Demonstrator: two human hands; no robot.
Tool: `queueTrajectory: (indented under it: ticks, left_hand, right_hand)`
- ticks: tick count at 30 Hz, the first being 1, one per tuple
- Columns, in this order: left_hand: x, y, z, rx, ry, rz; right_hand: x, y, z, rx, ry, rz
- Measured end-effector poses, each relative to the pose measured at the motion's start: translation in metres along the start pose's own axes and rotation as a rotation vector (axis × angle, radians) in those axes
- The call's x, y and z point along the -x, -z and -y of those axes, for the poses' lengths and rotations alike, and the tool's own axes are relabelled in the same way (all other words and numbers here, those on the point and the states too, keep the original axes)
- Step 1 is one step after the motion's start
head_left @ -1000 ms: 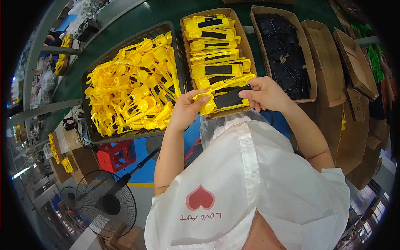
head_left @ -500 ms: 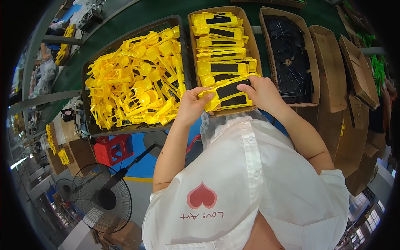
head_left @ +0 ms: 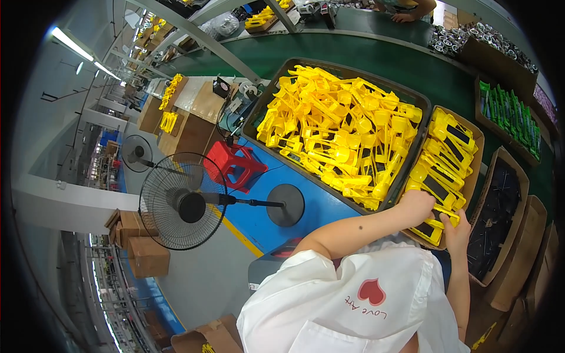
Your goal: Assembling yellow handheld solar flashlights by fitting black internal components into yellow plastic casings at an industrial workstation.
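Note:
My left hand (head_left: 416, 206) is closed, fingers curled on a yellow plastic part (head_left: 445, 215) that has a black strip. The fingers of my right hand (head_left: 458, 234) pinch the same part from its other side. Both hands are over the near end of a cardboard box (head_left: 478, 150), where several similar yellow parts (head_left: 441, 167) with black strips lie in an overlapping row. My fingers partly hide the held part. Just left of this box stands a large dark bin (head_left: 425, 112), heaped with loose yellow parts (head_left: 335, 129).
Right of my hands is a cardboard box of black pieces (head_left: 497, 206), with another narrow carton (head_left: 521, 253) beside it. Green parts (head_left: 511, 117) fill a box farther back. A standing fan (head_left: 191, 206) and a red stool (head_left: 235, 165) are at left. Another person's hand (head_left: 405, 17) shows at the far edge.
The view has swung left, so the boxes and my hands appear farther right. My left hand has curled in over the yellow part, and my right hand has come to its near side.

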State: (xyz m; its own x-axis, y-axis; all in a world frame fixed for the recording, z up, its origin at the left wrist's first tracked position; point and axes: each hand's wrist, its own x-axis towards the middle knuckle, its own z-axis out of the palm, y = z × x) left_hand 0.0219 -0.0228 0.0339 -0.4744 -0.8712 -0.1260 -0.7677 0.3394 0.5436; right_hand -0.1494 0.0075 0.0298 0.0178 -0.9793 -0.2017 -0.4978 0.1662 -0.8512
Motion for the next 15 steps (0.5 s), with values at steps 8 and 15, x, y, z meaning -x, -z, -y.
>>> queueTrajectory:
  ticks: [8,15]
  left_hand:
    - [-0.017,-0.057,0.015,0.576,-0.073,-0.128]
    - [-0.017,0.014,0.024,2.507,-0.24,0.249]
  right_hand:
    - [-0.007,0.012,0.032,0.186,0.198,0.039]
    - [-0.009,0.023,0.012,-0.713,-0.094,0.086]
